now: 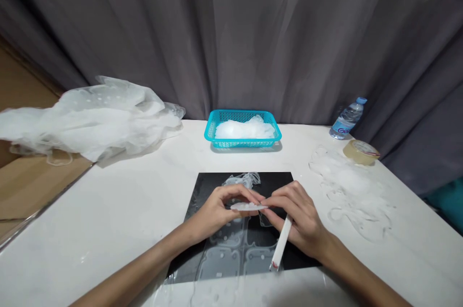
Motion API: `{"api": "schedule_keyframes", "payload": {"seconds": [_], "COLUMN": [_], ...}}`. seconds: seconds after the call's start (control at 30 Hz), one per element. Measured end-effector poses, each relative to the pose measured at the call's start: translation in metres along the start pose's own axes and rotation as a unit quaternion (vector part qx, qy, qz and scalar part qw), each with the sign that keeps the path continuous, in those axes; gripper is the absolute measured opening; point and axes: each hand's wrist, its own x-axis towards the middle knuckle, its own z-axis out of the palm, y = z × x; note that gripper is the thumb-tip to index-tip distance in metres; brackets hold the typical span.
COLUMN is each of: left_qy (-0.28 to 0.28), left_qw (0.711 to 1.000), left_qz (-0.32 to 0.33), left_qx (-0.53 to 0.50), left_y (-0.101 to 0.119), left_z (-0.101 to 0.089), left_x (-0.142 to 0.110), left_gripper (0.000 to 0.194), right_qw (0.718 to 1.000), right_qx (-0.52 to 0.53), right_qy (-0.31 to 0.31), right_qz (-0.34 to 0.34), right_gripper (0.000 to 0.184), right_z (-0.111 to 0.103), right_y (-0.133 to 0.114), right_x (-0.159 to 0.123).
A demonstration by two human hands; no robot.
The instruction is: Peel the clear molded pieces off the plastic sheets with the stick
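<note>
A: Holding what with the left hand point(213, 208)?

B: Pinching a thin white piece point(245, 206) — fingers curved over, thumb beneath.

A: And with the right hand point(303, 215)?

B: Touching the same piece at its right end, fingertips close together. Also gripping 1 white stick point(281, 243), slanted down toward the near side and marked with red near the low end.

A: Held where, that piece?

B: Between the 2 hands, above the black mat point(277, 182). Spread beneath on the mat: a clear sheet point(219, 264) with rounded shapes, running past the near edge onto the white table point(108, 220).

A: Seen beyond the mat?

B: Set near the curtain point(246, 32), 1 blue basket point(243, 142), with white plastic point(244, 129) inside.

A: Off to the right?

B: Standing upright, 1 water bottle point(345, 123). Lying nearer, 1 roll of tape point(360, 152), then loose clear scraps point(354, 184) just beside it.

A: To the left?

B: Heaped there, a large pile of whitish plastic point(104, 126) — next to brown cardboard point(39, 181).
</note>
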Motion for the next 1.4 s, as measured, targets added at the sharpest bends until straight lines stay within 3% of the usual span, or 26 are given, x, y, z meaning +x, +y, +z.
{"api": "schedule_keyframes", "payload": {"seconds": [0.3, 0.57, 0.8, 1.07, 1.27, 1.4], "left_qy": [0.026, 0.031, 0.042, 0.074, 0.034, 0.036], "left_qw": [0.98, 0.986, 0.989, 0.992, 0.983, 0.977], "left_qz": [0.101, 0.078, 0.075, 0.055, 0.077, 0.091], "left_qx": [0.171, 0.145, 0.119, 0.086, 0.164, 0.19], "left_y": [0.002, 0.006, 0.004, 0.0, 0.001, 0.001], "left_z": [0.004, 0.0, -0.001, -0.003, 0.0, 0.0], "left_x": [0.0, 0.0, 0.001, 0.001, 0.001, 0.001], "left_gripper": [0.014, 0.015, 0.014, 0.011, 0.01, 0.011], "right_qw": [0.999, 1.0, 0.996, 0.999, 0.999, 0.998], "right_qx": [-0.042, -0.013, 0.055, 0.03, 0.031, 0.051], "right_qy": [0.008, 0.021, 0.053, -0.028, -0.012, -0.024], "right_qz": [0.0, 0.015, 0.042, 0.032, 0.026, 0.036], "right_gripper": [0.005, 0.009, 0.024, 0.008, 0.011, 0.015], "right_z": [0.001, -0.006, -0.006, 0.004, 0.007, 0.005], "right_y": [-0.008, -0.004, -0.008, 0.007, 0.002, 0.001], "right_x": [0.0, 0.002, 0.0, -0.004, -0.008, -0.008]}}
